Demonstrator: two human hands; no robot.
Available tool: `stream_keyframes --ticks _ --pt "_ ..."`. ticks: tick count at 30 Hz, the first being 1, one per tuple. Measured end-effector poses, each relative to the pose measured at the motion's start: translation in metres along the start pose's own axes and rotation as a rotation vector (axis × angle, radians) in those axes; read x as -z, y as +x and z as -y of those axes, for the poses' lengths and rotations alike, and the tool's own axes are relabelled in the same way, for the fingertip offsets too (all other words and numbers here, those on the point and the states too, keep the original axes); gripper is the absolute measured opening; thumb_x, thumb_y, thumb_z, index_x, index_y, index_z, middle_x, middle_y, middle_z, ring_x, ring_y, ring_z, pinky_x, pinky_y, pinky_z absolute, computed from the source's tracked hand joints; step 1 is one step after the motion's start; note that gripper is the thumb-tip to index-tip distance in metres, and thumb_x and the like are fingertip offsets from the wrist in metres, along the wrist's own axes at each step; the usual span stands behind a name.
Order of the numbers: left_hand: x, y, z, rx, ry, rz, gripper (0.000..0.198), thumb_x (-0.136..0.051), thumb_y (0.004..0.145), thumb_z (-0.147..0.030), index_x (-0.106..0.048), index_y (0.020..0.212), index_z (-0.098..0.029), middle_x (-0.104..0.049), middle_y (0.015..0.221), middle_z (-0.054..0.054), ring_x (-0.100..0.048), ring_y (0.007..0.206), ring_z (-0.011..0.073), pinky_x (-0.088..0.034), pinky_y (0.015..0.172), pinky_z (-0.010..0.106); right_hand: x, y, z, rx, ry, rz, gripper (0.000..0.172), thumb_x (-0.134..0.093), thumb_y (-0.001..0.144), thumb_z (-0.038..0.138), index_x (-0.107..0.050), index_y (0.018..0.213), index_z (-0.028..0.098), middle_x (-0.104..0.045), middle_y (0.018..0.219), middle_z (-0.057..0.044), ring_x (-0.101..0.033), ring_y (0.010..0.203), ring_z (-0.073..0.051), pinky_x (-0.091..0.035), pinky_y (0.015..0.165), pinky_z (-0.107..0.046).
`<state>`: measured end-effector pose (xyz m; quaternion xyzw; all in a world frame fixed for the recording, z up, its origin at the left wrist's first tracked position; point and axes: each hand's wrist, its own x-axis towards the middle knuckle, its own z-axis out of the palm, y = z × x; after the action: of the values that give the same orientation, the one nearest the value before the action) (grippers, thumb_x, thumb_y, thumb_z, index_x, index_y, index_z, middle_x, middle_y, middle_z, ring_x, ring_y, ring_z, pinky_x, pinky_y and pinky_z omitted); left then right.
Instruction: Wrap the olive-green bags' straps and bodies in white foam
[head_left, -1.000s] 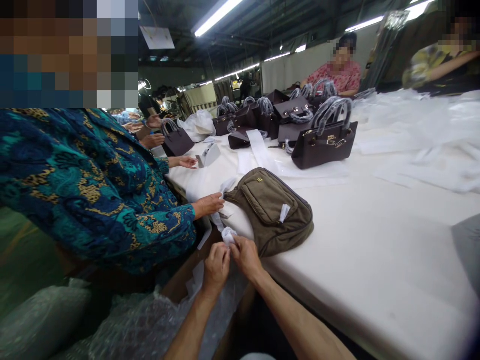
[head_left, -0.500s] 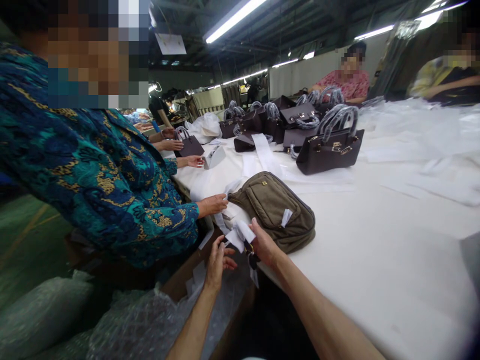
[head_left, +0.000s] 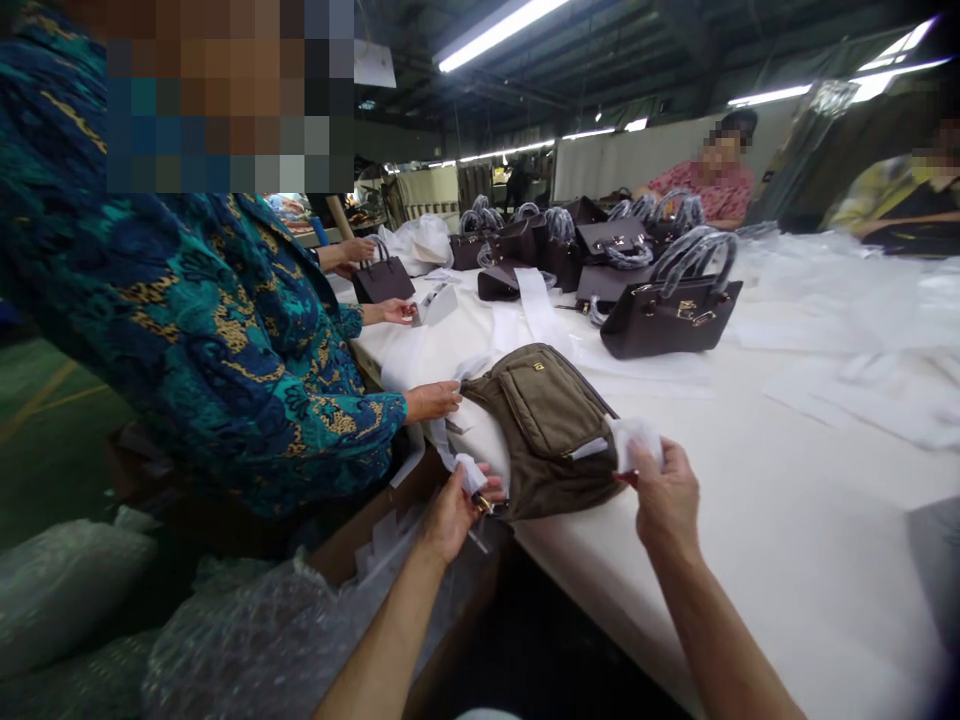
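An olive-brown fabric bag [head_left: 551, 400] with a front pocket and a small gold emblem lies on the white table's near left edge. My left hand [head_left: 446, 515] is closed around the bag's paper-wrapped strap [head_left: 470, 472], close to a gold metal ring [head_left: 484, 503]. Between the fingers and thumb of my right hand [head_left: 667, 500] is a crumpled piece of white paper [head_left: 634, 443], held at the bag's right side. A co-worker's hand [head_left: 433, 401] touches the strap at the bag's far left end.
Several dark brown handbags [head_left: 671, 318] with wrapped handles stand farther back on the table [head_left: 787, 500]. White sheets [head_left: 862, 390] lie at the right. The co-worker in a patterned blue sleeve [head_left: 300, 400] stands close on my left. Bubble wrap [head_left: 240, 630] fills the space below.
My right hand has moved right, away from my left hand, carrying white paper to the bag's right side. My left hand now grips the strap near the ring.
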<state>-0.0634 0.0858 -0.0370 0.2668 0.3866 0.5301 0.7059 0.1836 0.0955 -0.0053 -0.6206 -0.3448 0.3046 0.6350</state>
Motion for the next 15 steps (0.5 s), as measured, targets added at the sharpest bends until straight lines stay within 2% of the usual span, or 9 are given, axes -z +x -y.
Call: stream_keyframes --ticks 1,3,5,8,10,12,13,15 --pt "-0.001 0.000 0.003 -0.016 -0.013 -0.011 0.052 -0.049 0.077 -0.055 -0.053 0.107 -0.013 -0.064 0.091 0.012 -0.064 0.074 0.0227 -0.046 0.072 0.035 0.012 0.002 0.004 0.007 -0.001 0.082 0.044 -0.058 0.071 0.049 -0.056 0.101 0.016 -0.059 0.073 -0.001 -0.052 0.057 -0.013 -0.044 0.051 -0.024" --pt "-0.004 0.000 0.008 -0.069 -0.034 -0.043 0.049 -0.050 0.077 -0.055 -0.050 0.110 -0.018 -0.063 0.095 0.008 -0.064 0.076 0.0216 -0.047 0.071 0.035 0.028 0.002 0.014 0.044 -0.056 0.335 0.037 -0.059 0.072 0.046 -0.059 0.095 0.017 -0.060 0.073 -0.002 -0.054 0.064 -0.015 -0.044 0.057 -0.024" --pt "-0.007 -0.002 0.011 -0.117 -0.029 -0.077 0.046 -0.054 0.076 -0.052 -0.051 0.109 -0.020 -0.062 0.098 0.007 -0.063 0.082 0.0205 -0.047 0.071 0.032 0.032 -0.004 0.023 0.081 -0.138 0.603 0.032 -0.055 0.076 0.045 -0.062 0.090 0.017 -0.061 0.073 -0.003 -0.055 0.067 -0.017 -0.043 0.060 -0.025" --pt "-0.009 -0.008 0.010 -0.125 0.036 -0.110 0.045 -0.057 0.076 -0.048 -0.053 0.110 -0.020 -0.063 0.100 0.008 -0.061 0.086 0.0194 -0.047 0.065 0.026 0.016 -0.019 0.026 0.102 -0.195 0.977 0.031 -0.052 0.078 0.039 -0.063 0.097 0.017 -0.064 0.081 -0.005 -0.058 0.072 -0.019 -0.044 0.064 -0.027" --pt "-0.009 -0.013 0.007 -0.101 0.088 -0.115 0.047 -0.056 0.076 -0.050 -0.054 0.112 -0.020 -0.063 0.098 0.010 -0.061 0.083 0.0200 -0.046 0.058 0.025 -0.001 -0.029 0.019 0.177 -0.209 1.199 0.025 -0.054 0.076 0.033 -0.065 0.094 0.019 -0.064 0.096 -0.005 -0.059 0.082 -0.021 -0.044 0.072 -0.029" --pt "-0.011 -0.018 0.007 -0.093 0.120 -0.113 0.050 -0.054 0.076 -0.053 -0.053 0.114 -0.019 -0.064 0.094 0.010 -0.062 0.078 0.0214 -0.046 0.055 0.027 -0.019 -0.037 0.006 0.289 -0.202 1.296 0.018 -0.054 0.075 0.029 -0.067 0.082 0.019 -0.061 0.108 -0.005 -0.059 0.086 -0.021 -0.043 0.076 -0.029" --pt "-0.012 -0.021 0.010 -0.106 0.125 -0.116 0.051 -0.054 0.076 -0.054 -0.053 0.114 -0.019 -0.064 0.092 0.010 -0.062 0.078 0.0219 -0.047 0.055 0.028 -0.026 -0.039 -0.001 0.322 -0.183 1.289 0.018 -0.052 0.076 0.029 -0.067 0.077 0.018 -0.060 0.108 -0.006 -0.059 0.085 -0.020 -0.042 0.075 -0.029" --pt "-0.017 -0.025 0.019 -0.164 0.120 -0.138 0.051 -0.055 0.075 -0.053 -0.053 0.113 -0.019 -0.064 0.091 0.008 -0.062 0.080 0.0216 -0.048 0.061 0.030 -0.037 -0.038 -0.011 0.304 -0.122 1.191 0.019 -0.051 0.077 0.029 -0.065 0.075 0.017 -0.063 0.094 -0.005 -0.057 0.076 -0.018 -0.042 0.067 -0.027"
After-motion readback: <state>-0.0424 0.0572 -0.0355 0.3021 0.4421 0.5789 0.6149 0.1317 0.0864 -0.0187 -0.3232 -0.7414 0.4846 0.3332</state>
